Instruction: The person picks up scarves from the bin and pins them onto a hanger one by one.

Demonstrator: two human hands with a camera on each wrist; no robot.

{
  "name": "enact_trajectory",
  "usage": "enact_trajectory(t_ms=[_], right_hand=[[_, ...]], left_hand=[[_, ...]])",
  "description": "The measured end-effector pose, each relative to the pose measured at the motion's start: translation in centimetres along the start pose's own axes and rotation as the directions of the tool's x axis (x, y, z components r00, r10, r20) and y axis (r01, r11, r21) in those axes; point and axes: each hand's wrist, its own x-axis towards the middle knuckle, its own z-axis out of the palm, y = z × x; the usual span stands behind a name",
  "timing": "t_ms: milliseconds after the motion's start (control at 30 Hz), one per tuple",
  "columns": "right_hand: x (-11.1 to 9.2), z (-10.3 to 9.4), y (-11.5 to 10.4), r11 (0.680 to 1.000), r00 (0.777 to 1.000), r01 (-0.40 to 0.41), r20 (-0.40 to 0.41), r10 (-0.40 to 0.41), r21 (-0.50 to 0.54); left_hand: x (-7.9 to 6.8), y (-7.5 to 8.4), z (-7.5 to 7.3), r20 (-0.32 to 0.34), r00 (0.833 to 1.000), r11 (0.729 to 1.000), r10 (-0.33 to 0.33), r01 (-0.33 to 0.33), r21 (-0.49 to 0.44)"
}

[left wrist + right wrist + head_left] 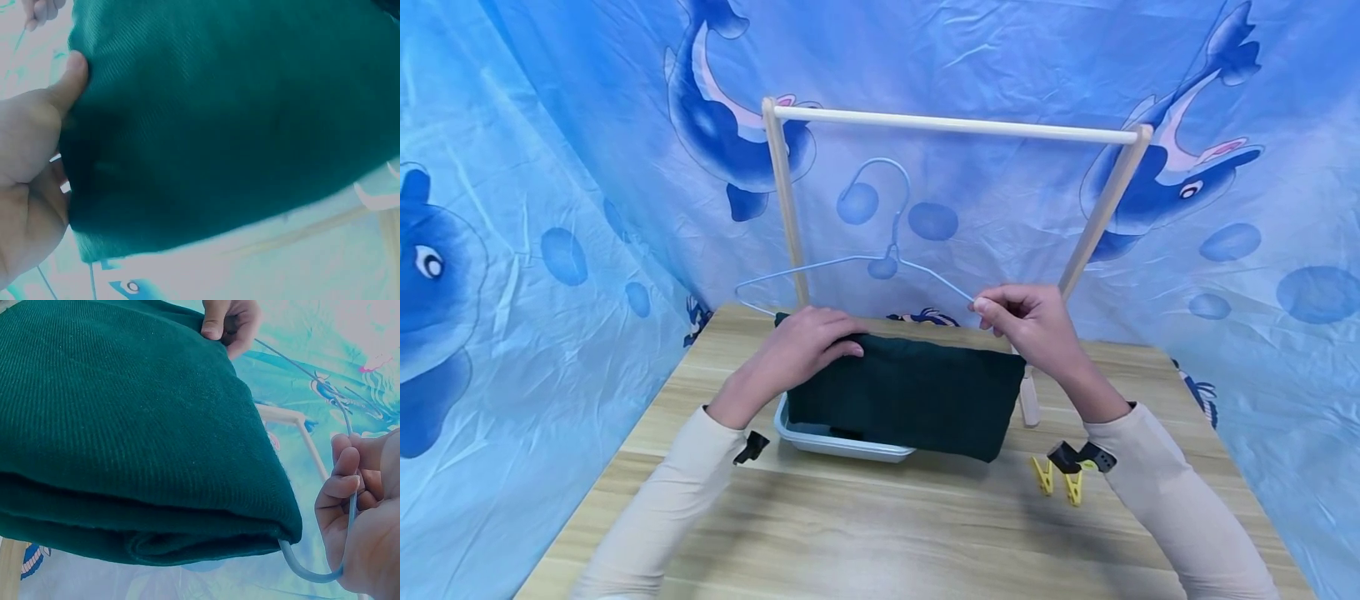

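Observation:
A dark green ribbed cloth [910,396], folded in layers, hangs over the lower bar of a light blue clothes hanger [892,249]. My left hand [808,346] grips the cloth's upper edge near its left end; in the left wrist view the thumb lies on the near face, with fingers partly hidden behind. With thumb and fingers my right hand [1033,325] pinches the hanger's sloping right arm. In the right wrist view the hanger's bent corner [312,575] comes out of the cloth's fold beneath that hand. The hook points upward.
Below the cloth sits a pale blue plastic tray [850,450], partly covered from view. Two yellow clothes pegs [1073,489] lie on the wooden table [865,533] at right. Behind the hanger stands a rack with a white crossbar [955,124] and wooden posts. Blue dolphin-print curtains surround the table.

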Motion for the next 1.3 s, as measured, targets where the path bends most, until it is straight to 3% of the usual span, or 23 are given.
enact_trajectory(t_ms=[300,500,633,767,933,1067,1200,1300], right_hand=[[-0.3,0.0,-0.1,1.0,1.0,-0.001,-0.005,0.002,0.007],[-0.2,-0.1,0.0,1.0,1.0,-0.009,-0.002,0.009,0.002],[-0.1,-0.2,0.1,1.0,1.0,-0.01,-0.006,0.01,-0.004],[0.0,-0.2,0.2,1.0,1.0,-0.003,0.007,0.003,0.002],[0.2,-0.3,0.5,1.0,1.0,-0.001,0.018,0.0,0.01],[0.4,-0.5,0.7,1.0,1.0,-0.002,0.024,0.002,0.003],[0.5,-0.6,0.8,1.0,0.999,-0.003,0.033,0.003,-0.002],[0.7,-0.6,0.9,1.0,0.999,0.0,0.041,0.001,-0.011]], left_hand=[[-0.9,-1.0,-0.4,0.016,1.0,1.0,-0.013,0.014,-0.013],[-0.8,-1.0,-0.4,-0.007,1.0,0.999,-0.025,0.025,-0.035],[-0.9,-0.6,-0.9,-0.027,0.997,0.986,-0.076,0.071,-0.151],[-1.1,0.1,-1.7,-0.043,0.991,0.949,-0.125,0.107,-0.295],[-1.3,0.7,-3.0,-0.116,0.984,0.932,-0.136,0.087,-0.352],[-1.3,0.7,-3.9,-0.249,0.961,0.952,-0.118,0.038,-0.305],[-1.1,-0.1,-4.9,-0.394,0.914,0.977,-0.099,0.014,-0.211],[-1.0,-0.8,-5.4,-0.449,0.887,0.984,-0.107,0.03,-0.176]])
